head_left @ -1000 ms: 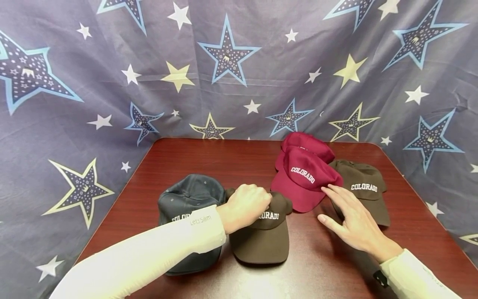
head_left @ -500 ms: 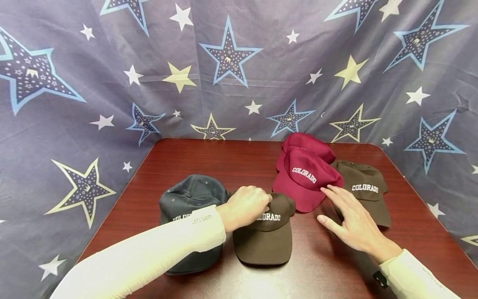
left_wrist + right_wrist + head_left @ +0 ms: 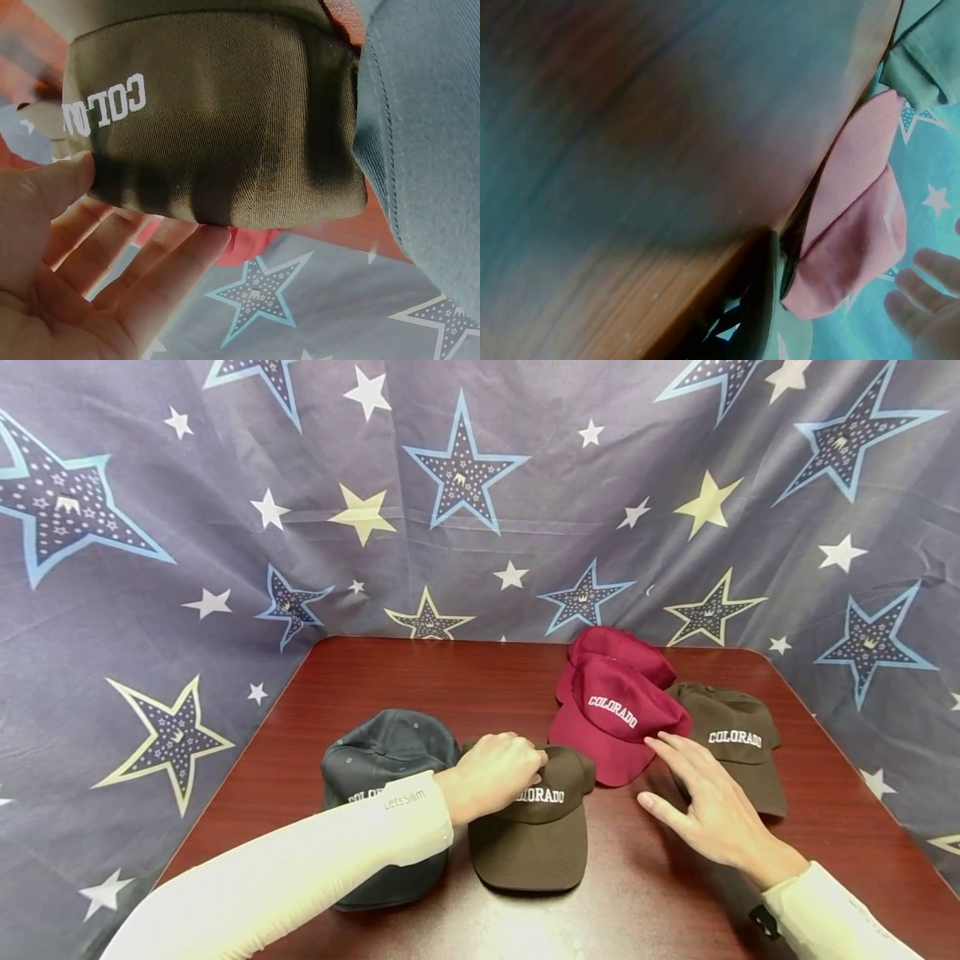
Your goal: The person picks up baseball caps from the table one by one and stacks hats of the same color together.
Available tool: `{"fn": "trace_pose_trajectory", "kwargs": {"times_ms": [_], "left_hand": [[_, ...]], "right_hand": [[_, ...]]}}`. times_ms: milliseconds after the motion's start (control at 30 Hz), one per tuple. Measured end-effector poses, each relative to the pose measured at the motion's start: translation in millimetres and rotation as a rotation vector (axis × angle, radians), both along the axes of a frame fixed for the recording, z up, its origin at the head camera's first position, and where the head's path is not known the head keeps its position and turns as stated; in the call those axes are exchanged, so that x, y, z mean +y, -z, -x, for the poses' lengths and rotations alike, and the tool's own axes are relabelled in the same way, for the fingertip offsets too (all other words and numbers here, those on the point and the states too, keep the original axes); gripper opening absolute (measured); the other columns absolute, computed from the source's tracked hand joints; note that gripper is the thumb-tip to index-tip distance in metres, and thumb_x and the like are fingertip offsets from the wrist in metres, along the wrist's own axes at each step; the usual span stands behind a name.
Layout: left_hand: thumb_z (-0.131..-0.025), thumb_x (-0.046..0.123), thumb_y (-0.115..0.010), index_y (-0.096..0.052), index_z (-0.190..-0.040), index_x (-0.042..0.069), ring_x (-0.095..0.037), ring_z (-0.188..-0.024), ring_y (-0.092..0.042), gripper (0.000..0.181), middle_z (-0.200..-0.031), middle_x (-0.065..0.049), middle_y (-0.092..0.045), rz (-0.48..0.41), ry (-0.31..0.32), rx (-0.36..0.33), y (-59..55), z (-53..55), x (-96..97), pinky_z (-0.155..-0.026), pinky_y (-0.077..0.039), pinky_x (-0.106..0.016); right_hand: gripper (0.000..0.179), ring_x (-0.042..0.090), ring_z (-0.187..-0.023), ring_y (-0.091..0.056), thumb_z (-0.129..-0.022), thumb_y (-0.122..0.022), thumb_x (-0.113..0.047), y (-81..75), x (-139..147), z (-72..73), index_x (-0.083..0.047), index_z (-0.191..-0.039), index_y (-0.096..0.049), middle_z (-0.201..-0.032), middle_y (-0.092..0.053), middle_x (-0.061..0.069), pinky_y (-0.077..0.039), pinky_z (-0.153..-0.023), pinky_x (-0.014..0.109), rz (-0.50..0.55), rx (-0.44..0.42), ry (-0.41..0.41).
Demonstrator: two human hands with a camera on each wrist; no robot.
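Observation:
In the head view, my left hand [image 3: 495,777] pinches the top of a brown baseball cap [image 3: 532,852] lettered COLORADO, its brim toward me on the table. The left wrist view has my thumb and fingers at the crown of this brown cap [image 3: 225,120]. My right hand [image 3: 712,806] has its fingers extended. Its fingertips are by the side of the front maroon cap [image 3: 615,718] and overlap the edge of a second brown cap [image 3: 738,735]. In the right wrist view, the front maroon cap [image 3: 855,240] looks pink, beside part of my right hand [image 3: 930,300].
Left of the held cap stands a dark blue cap [image 3: 393,739], partly covered by my left sleeve [image 3: 300,877]. Another maroon cap [image 3: 622,647] lies behind the front one, overlapping it. The wooden table [image 3: 420,672] ends at a star-patterned cloth [image 3: 480,560].
The brown cap in my left hand has shifted slightly right, away from the dark blue cap. My right hand has stayed in place.

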State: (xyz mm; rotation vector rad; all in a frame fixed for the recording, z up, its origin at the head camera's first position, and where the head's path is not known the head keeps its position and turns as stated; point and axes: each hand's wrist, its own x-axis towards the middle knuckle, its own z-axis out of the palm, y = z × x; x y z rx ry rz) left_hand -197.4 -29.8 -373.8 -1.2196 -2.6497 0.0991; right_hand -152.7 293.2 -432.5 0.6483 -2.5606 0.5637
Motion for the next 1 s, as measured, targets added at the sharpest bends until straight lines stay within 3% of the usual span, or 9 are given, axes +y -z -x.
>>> {"fn": "trace_pose_trajectory", "kwargs": {"times_ms": [333,533,733,833,1000], "left_hand": [[-0.095,0.027,-0.075,-0.074,-0.09,0.019,-0.022,-0.082,-0.067,0.009,-0.089,0.002,-0.072,-0.017,-0.001,-0.006,0.5,0.1,-3.0,-0.07,-0.059,-0.038],[-0.097,0.037,-0.07,-0.073,-0.103,0.018,-0.024,-0.084,-0.066,0.02,-0.095,-0.001,-0.069,-0.01,-0.033,-0.042,-3.1,-2.1,-5.9,-0.068,-0.059,-0.041],[-0.097,0.048,-0.067,-0.071,-0.11,0.018,-0.024,-0.087,-0.066,0.033,-0.1,-0.001,-0.069,-0.073,-0.045,0.019,-9.9,-2.4,-16.7,-0.064,-0.059,-0.043],[-0.097,0.051,-0.066,-0.071,-0.115,0.017,-0.025,-0.091,-0.066,0.038,-0.104,-0.002,-0.069,-0.124,-0.055,0.034,-15.3,-0.5,-25.8,-0.07,-0.059,-0.044],[-0.099,0.054,-0.06,-0.068,-0.129,0.013,-0.026,-0.106,-0.066,0.051,-0.118,-0.006,-0.069,-0.156,-0.105,0.037,-24.7,4.4,-43.4,-0.091,-0.056,-0.042]], "right_hand": [[0.077,0.034,-0.14,-0.043,-0.085,-0.082,-0.039,0.5,2.4,-0.3,-0.019,-0.152,-0.05,-0.152,-0.05,0.01,-0.024,-0.12,0.029,-0.004,0.005,0.006],[0.075,0.035,-0.139,-0.044,-0.085,-0.082,-0.037,0.0,3.4,0.3,-0.016,-0.151,-0.051,-0.151,-0.051,0.012,-0.021,-0.12,0.025,-0.002,0.012,0.005],[0.073,0.036,-0.138,-0.045,-0.086,-0.081,-0.036,-1.9,5.2,3.0,-0.016,-0.15,-0.052,-0.149,-0.052,0.015,-0.021,-0.121,0.025,0.004,0.024,0.011],[0.073,0.036,-0.137,-0.045,-0.086,-0.081,-0.036,-2.8,8.1,5.0,-0.015,-0.15,-0.053,-0.148,-0.053,0.015,-0.022,-0.12,0.025,0.005,0.032,0.02],[0.071,0.037,-0.136,-0.047,-0.086,-0.081,-0.035,-7.5,14.9,8.1,-0.013,-0.149,-0.053,-0.147,-0.054,0.015,-0.025,-0.12,0.028,0.004,0.041,0.041]]}}
